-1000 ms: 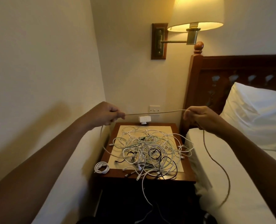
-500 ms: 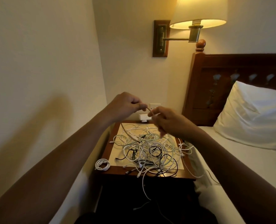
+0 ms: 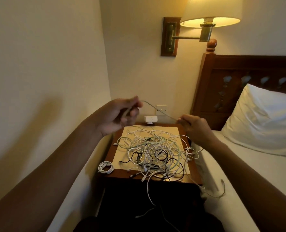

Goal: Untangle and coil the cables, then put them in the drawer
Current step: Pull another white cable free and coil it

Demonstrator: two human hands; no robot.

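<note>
A pale braided cable [image 3: 157, 109] stretches between my two hands above the nightstand. My left hand [image 3: 120, 114] grips one part of it, with a loop of it held in the palm. My right hand [image 3: 194, 126] pinches the other part, and the rest trails down onto the bed, ending at its far end [image 3: 221, 183]. Below lies a tangled pile of white, green and black cables [image 3: 154, 151] on the nightstand [image 3: 120, 176]. One small coiled white cable [image 3: 105, 167] sits at the front left corner. No drawer is visible.
A white charger block [image 3: 151, 119] stands at the nightstand's back edge below a wall socket [image 3: 161, 110]. The wall is close on the left. A bed [image 3: 239, 173] with a pillow [image 3: 264, 121] and dark headboard is at the right. A lit wall lamp [image 3: 209, 17] hangs above.
My hands were far apart with the cable taut, came together, and have moved apart again. My left hand now holds a loop of the cable.
</note>
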